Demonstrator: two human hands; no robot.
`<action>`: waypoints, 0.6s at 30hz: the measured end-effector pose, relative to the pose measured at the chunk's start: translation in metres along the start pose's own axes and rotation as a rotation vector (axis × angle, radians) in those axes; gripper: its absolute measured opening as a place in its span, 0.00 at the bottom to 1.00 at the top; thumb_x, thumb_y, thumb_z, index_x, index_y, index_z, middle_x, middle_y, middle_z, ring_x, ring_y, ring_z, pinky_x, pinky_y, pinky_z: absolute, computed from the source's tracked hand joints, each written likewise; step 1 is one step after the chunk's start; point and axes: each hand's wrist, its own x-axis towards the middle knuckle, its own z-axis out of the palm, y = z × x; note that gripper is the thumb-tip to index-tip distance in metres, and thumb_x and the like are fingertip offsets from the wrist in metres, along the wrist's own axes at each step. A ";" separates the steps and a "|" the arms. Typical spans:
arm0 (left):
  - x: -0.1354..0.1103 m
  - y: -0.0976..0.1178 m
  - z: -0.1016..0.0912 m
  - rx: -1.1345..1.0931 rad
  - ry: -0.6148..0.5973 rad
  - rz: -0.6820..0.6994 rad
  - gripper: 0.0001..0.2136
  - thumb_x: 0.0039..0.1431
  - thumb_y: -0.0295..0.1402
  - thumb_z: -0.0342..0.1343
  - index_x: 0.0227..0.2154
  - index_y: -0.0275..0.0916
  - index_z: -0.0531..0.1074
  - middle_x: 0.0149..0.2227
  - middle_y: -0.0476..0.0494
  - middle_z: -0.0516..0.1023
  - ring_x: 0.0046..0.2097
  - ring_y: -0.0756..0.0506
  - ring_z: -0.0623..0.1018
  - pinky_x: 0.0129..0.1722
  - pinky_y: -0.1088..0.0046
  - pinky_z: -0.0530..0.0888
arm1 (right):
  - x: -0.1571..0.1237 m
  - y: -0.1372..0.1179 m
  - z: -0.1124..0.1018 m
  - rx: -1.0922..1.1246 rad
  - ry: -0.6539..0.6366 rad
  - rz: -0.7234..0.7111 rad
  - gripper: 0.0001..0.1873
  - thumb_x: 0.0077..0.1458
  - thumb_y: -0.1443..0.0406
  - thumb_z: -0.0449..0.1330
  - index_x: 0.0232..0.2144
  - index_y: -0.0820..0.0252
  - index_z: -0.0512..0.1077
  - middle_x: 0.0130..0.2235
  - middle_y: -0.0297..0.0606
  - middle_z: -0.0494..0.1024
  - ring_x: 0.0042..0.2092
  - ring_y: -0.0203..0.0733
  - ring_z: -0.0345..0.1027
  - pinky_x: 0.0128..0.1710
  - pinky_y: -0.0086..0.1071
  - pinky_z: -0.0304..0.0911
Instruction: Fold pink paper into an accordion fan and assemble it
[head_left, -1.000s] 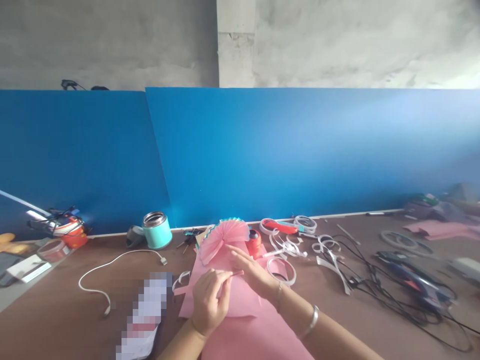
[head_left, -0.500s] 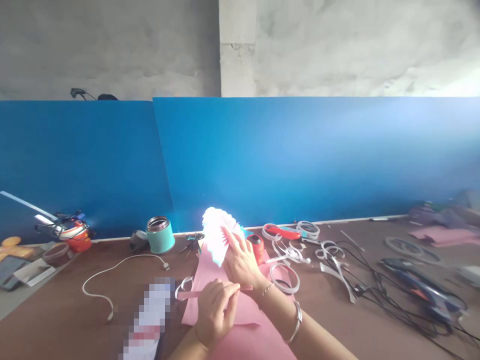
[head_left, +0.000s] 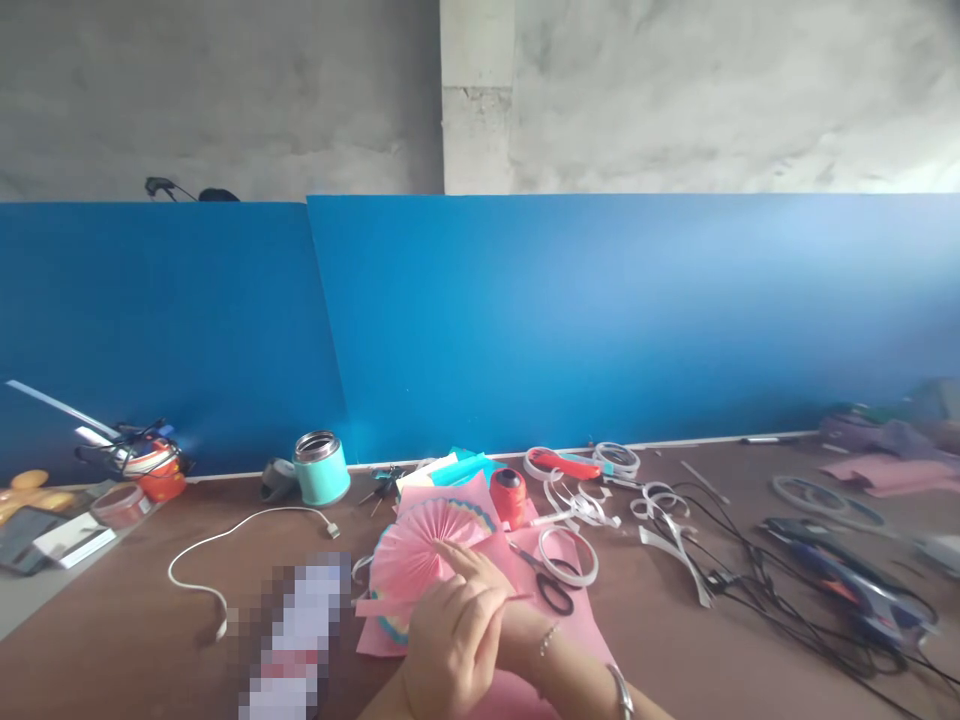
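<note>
A round pink pleated paper fan (head_left: 409, 545) with a blue and yellow rim lies tilted over pink paper sheets (head_left: 592, 615). My right hand (head_left: 480, 568) holds it near the centre, the index finger stretched along the folds; the thumb is hidden. Crossing in front of the right wrist, my left hand (head_left: 454, 640) is closed around a narrow pink paper strip (head_left: 369, 607), whose ends stick out on both sides. Black-handled scissors (head_left: 555, 592) lie right of my hands, partly under a white tape ring (head_left: 589, 572). A red round object (head_left: 509, 497) stands behind them.
At the back left stands a turquoise metal-rimmed container (head_left: 321, 470). A white USB cable (head_left: 247, 518) curls on the brown table. Black cables (head_left: 757, 570) and white strips (head_left: 675, 560) spread to the right. A blue partition (head_left: 562, 320) closes off the back.
The fan has come down and turned, so its pink pleats show. My right hand has moved down with it. My left hand, with the strip, has shifted right and lower, over the right wrist.
</note>
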 end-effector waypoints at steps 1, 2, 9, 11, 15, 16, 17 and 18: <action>0.001 -0.003 0.000 -0.003 0.002 -0.049 0.09 0.58 0.24 0.50 0.39 0.40 0.72 0.28 0.44 0.78 0.31 0.46 0.77 0.32 0.70 0.71 | -0.004 -0.006 -0.008 0.009 -0.008 0.011 0.16 0.49 0.70 0.56 0.39 0.51 0.76 0.46 0.36 0.78 0.51 0.50 0.67 0.51 0.38 0.63; 0.001 -0.007 0.001 -0.007 0.007 -0.116 0.09 0.59 0.25 0.49 0.38 0.40 0.72 0.29 0.44 0.79 0.32 0.46 0.77 0.33 0.71 0.72 | -0.007 -0.011 -0.017 0.018 -0.002 0.024 0.13 0.50 0.69 0.56 0.36 0.52 0.77 0.43 0.38 0.79 0.50 0.50 0.67 0.51 0.38 0.62; 0.001 -0.035 0.009 -0.052 -0.035 -0.455 0.08 0.60 0.32 0.49 0.31 0.40 0.73 0.26 0.48 0.77 0.26 0.49 0.75 0.28 0.76 0.71 | -0.017 -0.048 -0.059 0.562 0.056 0.271 0.13 0.49 0.60 0.62 0.38 0.58 0.72 0.33 0.35 0.76 0.38 0.41 0.70 0.39 0.33 0.65; -0.001 -0.034 0.010 -0.079 -0.070 -0.457 0.08 0.60 0.33 0.50 0.31 0.40 0.73 0.26 0.48 0.78 0.26 0.49 0.75 0.28 0.76 0.71 | -0.017 -0.051 -0.057 0.645 0.070 0.252 0.15 0.47 0.58 0.65 0.37 0.58 0.72 0.33 0.35 0.76 0.38 0.40 0.69 0.39 0.32 0.64; 0.000 -0.027 0.010 -0.224 -0.191 -0.534 0.08 0.60 0.33 0.50 0.31 0.41 0.74 0.28 0.48 0.79 0.29 0.49 0.77 0.29 0.77 0.72 | -0.017 -0.049 -0.051 0.678 0.124 0.238 0.13 0.46 0.55 0.66 0.28 0.59 0.73 0.30 0.34 0.75 0.35 0.39 0.69 0.40 0.33 0.64; 0.002 -0.026 0.009 -0.273 -0.224 -0.563 0.08 0.60 0.33 0.50 0.31 0.42 0.74 0.27 0.49 0.79 0.29 0.49 0.78 0.28 0.78 0.72 | -0.018 -0.047 -0.050 0.686 0.128 0.236 0.14 0.45 0.55 0.66 0.26 0.59 0.74 0.29 0.34 0.75 0.34 0.39 0.68 0.39 0.33 0.64; 0.003 -0.025 0.008 -0.320 -0.254 -0.589 0.08 0.60 0.33 0.49 0.31 0.41 0.74 0.27 0.49 0.79 0.29 0.49 0.78 0.28 0.78 0.72 | -0.018 -0.046 -0.050 0.698 0.128 0.236 0.14 0.45 0.54 0.66 0.25 0.59 0.74 0.28 0.34 0.75 0.33 0.39 0.68 0.39 0.33 0.64; 0.005 -0.024 0.008 -0.361 -0.280 -0.611 0.09 0.60 0.33 0.49 0.30 0.41 0.74 0.26 0.49 0.79 0.28 0.49 0.78 0.27 0.78 0.71 | -0.018 -0.044 -0.051 0.708 0.125 0.238 0.14 0.45 0.54 0.66 0.24 0.60 0.74 0.27 0.34 0.75 0.33 0.39 0.68 0.38 0.34 0.64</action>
